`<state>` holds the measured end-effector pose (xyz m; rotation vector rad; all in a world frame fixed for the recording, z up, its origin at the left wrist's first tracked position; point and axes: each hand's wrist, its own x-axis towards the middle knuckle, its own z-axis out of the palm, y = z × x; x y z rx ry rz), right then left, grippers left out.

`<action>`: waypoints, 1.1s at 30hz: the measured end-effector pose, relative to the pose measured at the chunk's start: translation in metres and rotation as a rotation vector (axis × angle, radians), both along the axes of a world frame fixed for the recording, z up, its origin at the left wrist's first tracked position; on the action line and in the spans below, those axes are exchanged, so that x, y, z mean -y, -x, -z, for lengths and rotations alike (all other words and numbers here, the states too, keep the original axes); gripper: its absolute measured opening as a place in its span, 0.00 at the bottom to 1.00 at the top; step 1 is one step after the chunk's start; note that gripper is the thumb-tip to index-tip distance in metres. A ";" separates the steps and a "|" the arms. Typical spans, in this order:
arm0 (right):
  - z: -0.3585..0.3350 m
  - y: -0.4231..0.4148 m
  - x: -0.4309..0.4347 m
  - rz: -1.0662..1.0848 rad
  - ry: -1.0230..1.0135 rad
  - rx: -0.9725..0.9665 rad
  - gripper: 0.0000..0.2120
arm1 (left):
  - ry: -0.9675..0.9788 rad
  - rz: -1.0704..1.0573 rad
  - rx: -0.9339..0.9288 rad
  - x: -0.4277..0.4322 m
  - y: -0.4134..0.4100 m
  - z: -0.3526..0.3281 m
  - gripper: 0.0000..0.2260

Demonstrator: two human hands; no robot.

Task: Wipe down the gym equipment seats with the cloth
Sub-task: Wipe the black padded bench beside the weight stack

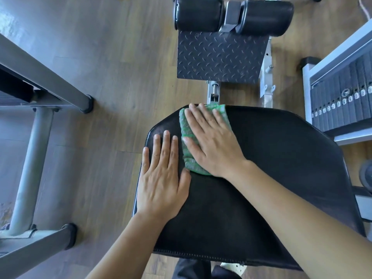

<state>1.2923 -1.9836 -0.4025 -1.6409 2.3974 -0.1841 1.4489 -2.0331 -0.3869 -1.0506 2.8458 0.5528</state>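
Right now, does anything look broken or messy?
Not really. The seat shows no tear or spill. The cloth lies flat under the right hand at its far left corner, and the left hand rests flat beside it. Brownish specks by the grey frame might be rust; too small to tell.

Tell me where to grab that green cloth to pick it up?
Probably pinch the green cloth along its left edge, coming from the left. It lies flat on the black seat under the right hand, and that strip sticks out beside the left hand.
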 end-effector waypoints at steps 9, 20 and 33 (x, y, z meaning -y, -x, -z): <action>-0.021 0.027 -0.074 0.338 0.166 0.070 0.29 | -0.098 -0.112 -0.202 0.000 0.020 -0.019 0.29; -0.008 0.061 -0.139 0.607 0.011 -0.008 0.31 | 0.064 0.231 -0.029 -0.022 0.101 0.009 0.31; -0.006 0.051 -0.180 0.651 -0.009 -0.020 0.31 | 0.081 0.236 0.002 -0.051 0.095 0.005 0.30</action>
